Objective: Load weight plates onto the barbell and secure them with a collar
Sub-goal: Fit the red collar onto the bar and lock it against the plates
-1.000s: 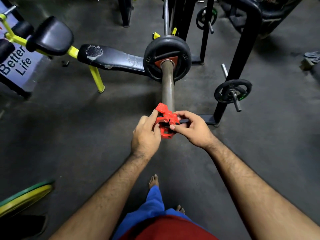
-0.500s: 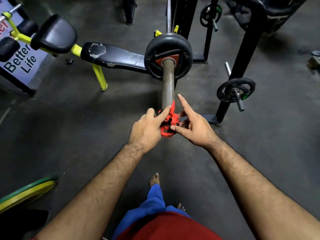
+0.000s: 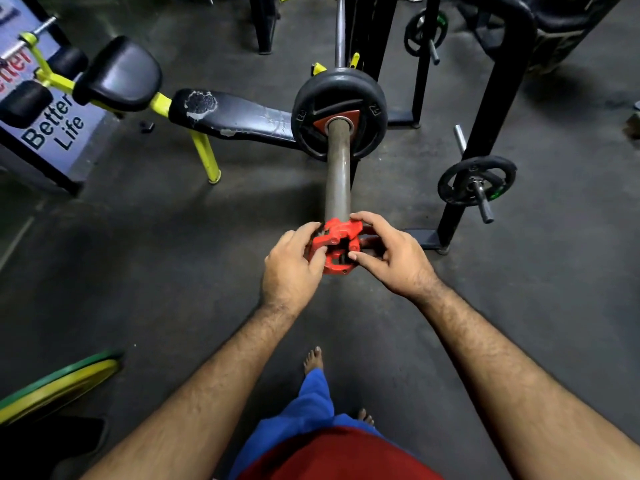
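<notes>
The barbell sleeve [image 3: 337, 174] points straight at me, with a black weight plate [image 3: 339, 114] seated far up it. A red collar [image 3: 336, 247] sits at the near tip of the sleeve. My left hand [image 3: 292, 268] grips the collar from the left, thumb on its face. From the right, my right hand [image 3: 391, 254] holds it too, fingers curled over its top and thumb on its front. The collar's lever lies folded down across the top. The sleeve's very end is hidden behind the collar and my fingers.
A black and yellow bench [image 3: 221, 116] stands to the left of the plate. A black rack post [image 3: 485, 123] carries a small plate [image 3: 476, 180] on a peg at right. Green and yellow plates [image 3: 52, 386] lean at the lower left. My bare feet [image 3: 313, 360] stand below the bar.
The collar's lever stood up a second ago; now it lies folded down. My right fingers, stretched out half a second ago, have curled over the collar, and my left hand has closed on it.
</notes>
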